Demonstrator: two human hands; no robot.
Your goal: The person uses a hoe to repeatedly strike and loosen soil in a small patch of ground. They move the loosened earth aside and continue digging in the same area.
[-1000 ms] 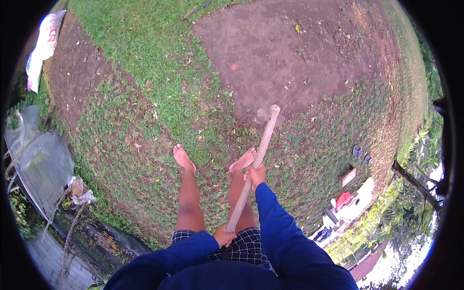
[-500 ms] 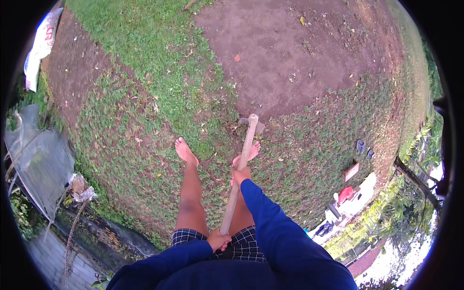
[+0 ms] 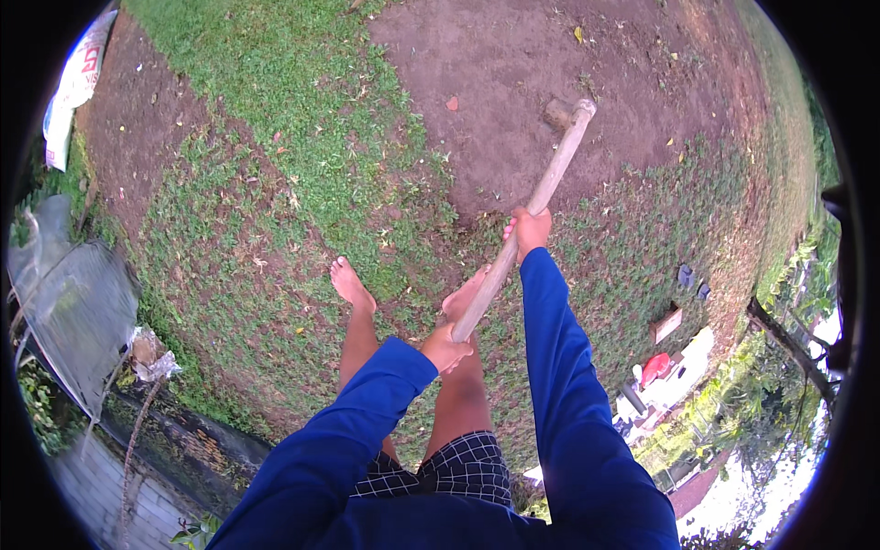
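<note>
Both my hands are closed around the wooden handle of a hoe [image 3: 561, 163]. My left hand [image 3: 445, 349] grips the lower end of the handle, in front of my right leg. Further up, around the middle of the shaft, my right hand [image 3: 529, 232] wraps it. The hoe slants away to the far right, and its head [image 3: 557, 114], soil-coloured, is over the bare brown soil [image 3: 486, 64]. Whether the blade touches the ground I cannot tell. My bare feet [image 3: 352, 283] stand on low weedy grass at the edge of that soil.
Green grass [image 3: 266, 55] borders the soil on the left. At far left are a white sack [image 3: 73, 92] and a grey translucent sheet [image 3: 78, 302]. To the right lie dark footwear [image 3: 686, 276], a small wooden block [image 3: 666, 325] and a red item [image 3: 654, 368] among other belongings. A branch [image 3: 790, 344] stands beyond.
The hoe has swung forward and to the right, from beside my right foot out over the bare soil. Both my hands moved away from my body with it, arms now extended.
</note>
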